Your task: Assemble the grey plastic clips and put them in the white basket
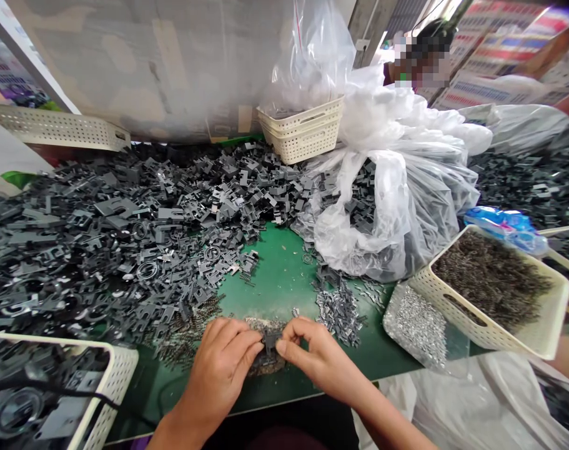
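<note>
A small dark grey plastic part [269, 351] sits between my two hands, low over a gritty patch near the table's front edge. My left hand [228, 356] is closed, thumb and fingers pinching the part's left side. From the right, my right hand [312, 350] pinches at the same part with thumb and forefinger; whether a smaller piece is between those fingertips is hidden. Small flat grey pieces [339, 309] lie in a pile just beyond my right hand. Loose springs [190, 331] are scattered left of my left hand.
A big heap of grey plastic parts [172, 212] covers the green table's [277, 262] left and back. To the right are a bag of small metal pieces [418, 325], a basket of springs [494, 281] and plastic bags [396, 187]. Another basket [122, 369] stands front left. A person [425, 56] is behind.
</note>
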Available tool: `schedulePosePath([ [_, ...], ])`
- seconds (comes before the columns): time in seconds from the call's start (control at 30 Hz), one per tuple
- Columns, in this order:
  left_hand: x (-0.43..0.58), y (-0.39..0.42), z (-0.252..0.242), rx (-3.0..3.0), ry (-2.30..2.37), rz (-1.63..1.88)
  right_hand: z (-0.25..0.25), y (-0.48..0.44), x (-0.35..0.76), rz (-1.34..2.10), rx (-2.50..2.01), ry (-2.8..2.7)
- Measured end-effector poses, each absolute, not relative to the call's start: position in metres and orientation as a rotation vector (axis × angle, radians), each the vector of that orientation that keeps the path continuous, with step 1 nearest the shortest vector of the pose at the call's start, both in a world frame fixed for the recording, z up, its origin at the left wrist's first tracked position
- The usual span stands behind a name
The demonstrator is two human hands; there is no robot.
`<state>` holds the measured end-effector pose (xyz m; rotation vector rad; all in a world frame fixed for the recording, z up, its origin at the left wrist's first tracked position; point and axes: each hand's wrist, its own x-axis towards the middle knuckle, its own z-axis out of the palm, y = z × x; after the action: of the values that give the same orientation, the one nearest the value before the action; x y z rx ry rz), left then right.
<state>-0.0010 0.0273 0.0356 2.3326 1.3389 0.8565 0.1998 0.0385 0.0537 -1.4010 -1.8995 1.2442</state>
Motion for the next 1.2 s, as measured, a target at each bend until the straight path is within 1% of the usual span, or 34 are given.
schedulePosePath([
  [0.1, -0.007, 0.016, 0.027, 2.235, 1.433, 0.834, 0.046, 0.033, 0.2, 1.321, -1.397, -1.823],
  [0.2, -0.011, 0.005, 0.013, 2.2, 1.54, 0.747, 0.038, 0.028, 0.199, 1.266, -1.449, -1.861],
  [0.37, -0.011, -0.003, -0.006, 2.252, 1.566, 0.671, 0.034, 0.025, 0.193, 1.147, -1.573, -1.985],
  [0.6, -0.008, -0.006, -0.01, 2.235, 1.619, 0.729, 0.043, 0.031, 0.179, 1.025, -1.645, -2.219],
  [0.8, -0.006, -0.004, -0.004, 2.462, 1.476, 0.681, 0.05, 0.045, 0.18, 0.785, -1.681, -2.482],
  [0.83, -0.005, -0.002, -0.002, 2.479, 1.476, 0.665, 0.05, 0.047, 0.182, 0.795, -1.68, -2.48],
  [0.93, -0.005, 0.001, 0.004, 2.503, 1.453, 0.618, 0.047, 0.052, 0.19, 1.003, -1.646, -2.383],
  [1.0, -0.005, 0.002, 0.007, 2.509, 1.43, 0.593, 0.045, 0.053, 0.193, 1.077, -1.627, -2.35],
  [1.1, -0.005, 0.0, 0.004, 2.498, 1.444, 0.603, 0.043, 0.051, 0.195, 0.98, -1.591, -2.405],
  [1.2, -0.003, -0.005, -0.003, 2.528, 1.484, 0.725, 0.045, 0.053, 0.197, 0.984, -1.532, -2.417],
])
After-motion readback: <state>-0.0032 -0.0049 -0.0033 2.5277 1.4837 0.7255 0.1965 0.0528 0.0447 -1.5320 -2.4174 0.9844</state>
